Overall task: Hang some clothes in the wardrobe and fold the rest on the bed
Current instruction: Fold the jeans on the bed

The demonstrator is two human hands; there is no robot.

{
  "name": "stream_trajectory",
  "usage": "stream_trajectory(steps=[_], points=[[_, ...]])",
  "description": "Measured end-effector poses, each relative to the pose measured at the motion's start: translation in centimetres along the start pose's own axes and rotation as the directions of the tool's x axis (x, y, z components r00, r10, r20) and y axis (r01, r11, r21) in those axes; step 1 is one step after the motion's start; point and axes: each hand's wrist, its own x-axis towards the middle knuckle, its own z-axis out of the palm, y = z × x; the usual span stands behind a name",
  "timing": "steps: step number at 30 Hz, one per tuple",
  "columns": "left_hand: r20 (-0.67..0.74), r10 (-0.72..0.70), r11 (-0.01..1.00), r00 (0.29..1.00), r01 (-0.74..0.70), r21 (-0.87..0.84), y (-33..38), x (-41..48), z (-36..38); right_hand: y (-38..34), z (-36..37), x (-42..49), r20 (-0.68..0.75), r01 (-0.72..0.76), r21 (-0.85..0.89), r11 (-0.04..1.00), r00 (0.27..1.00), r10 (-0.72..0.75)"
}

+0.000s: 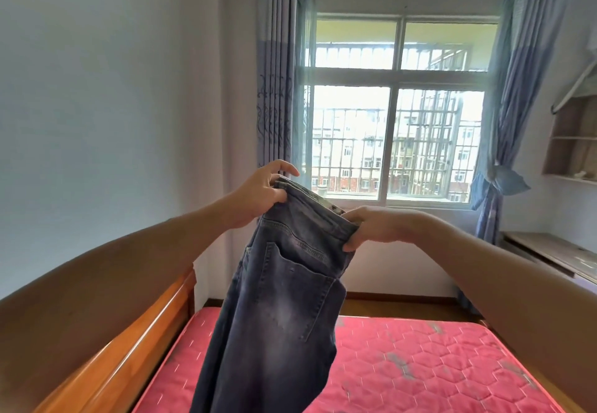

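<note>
denim jeans held by waistband, both hands; legs cut off below.

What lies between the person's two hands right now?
In the head view, the waistband of the jeans spans the gap: the left hand grips one end and the right hand pinches the other.

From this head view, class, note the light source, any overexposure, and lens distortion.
Head view: daylight comes through the barred white-framed window, blown out at the glass; the faded blue denim jeans, held by the left hand and right hand, are backlit yet sharp; the wide lens leans the pale blue curtains at the edges.
</note>
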Motion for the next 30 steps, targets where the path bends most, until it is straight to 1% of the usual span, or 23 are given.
stream_trajectory(steps=[3,4,5,7,8,10,12,15,17,21,23,24,26,27,30], points=[[-0.001,0.010,1.000,1.000,-0.010,0.024,0.0,0.1,-1.0,-0.1,0.0,-0.3,0.014,-0.061,0.032,0.998,0.998,0.061],[0.017,0.018,0.997,1.000,-0.019,0.069,-0.2,0.2,-1.7,0.2,-0.4,-0.5,-0.014,-0.074,0.049,0.996,0.997,0.074],[0.045,0.024,0.988,0.999,-0.031,0.151,-0.4,0.2,-2.3,0.5,-1.0,-0.5,-0.064,-0.067,0.080,0.995,0.995,0.072],[0.111,0.028,0.928,0.993,-0.067,0.367,-1.0,0.1,-3.3,0.4,-2.1,-0.6,-0.223,0.015,0.176,0.984,0.975,0.025],[0.141,0.031,0.895,0.990,-0.090,0.437,-1.1,0.1,-3.6,0.0,-2.4,-0.5,-0.315,0.063,0.214,0.975,0.949,0.008],[0.156,0.039,0.874,0.987,-0.109,0.474,-0.9,0.3,-4.4,-0.6,-2.5,0.1,-0.462,0.160,0.283,0.946,0.887,-0.012],[0.130,0.055,0.871,0.990,-0.111,0.479,-0.7,0.7,-5.2,-1.1,-2.5,0.3,-0.533,0.247,0.403,0.881,0.846,0.007],[0.164,0.045,0.848,0.986,-0.124,0.516,-0.3,1.3,-5.7,-1.3,-2.4,0.6,-0.556,0.310,0.568,0.762,0.828,0.078],[0.188,0.010,0.847,0.982,-0.108,0.521,-0.3,1.6,-5.5,-1.8,-2.3,0.6,-0.580,0.353,0.602,0.716,0.810,0.088],[0.240,-0.114,0.840,0.964,-0.036,0.542,0.6,2.4,-4.7,-2.6,-2.1,0.5,-0.623,0.364,0.592,0.719,0.772,0.121],[0.311,-0.164,0.839,0.936,-0.033,0.543,1.7,3.1,-3.8,-3.0,-2.1,0.4,-0.620,0.376,0.585,0.719,0.779,0.097],[0.349,-0.167,0.843,0.922,-0.050,0.536,2.4,3.5,-3.2,-3.3,-2.1,0.3,-0.612,0.380,0.581,0.720,0.787,0.079],[0.392,-0.118,0.826,0.912,-0.129,0.548,3.6,4.4,-1.5,-3.8,-2.2,0.1,-0.609,0.394,0.558,0.731,0.793,0.037],[0.398,-0.080,0.801,0.914,-0.179,0.572,4.1,4.9,-0.7,-3.9,-2.3,0.0,-0.617,0.405,0.549,0.731,0.787,0.027],[0.401,0.024,0.740,0.916,-0.286,0.609,4.9,5.9,0.5,-3.2,-2.8,-0.5,-0.644,0.431,0.580,0.691,0.762,0.065]])
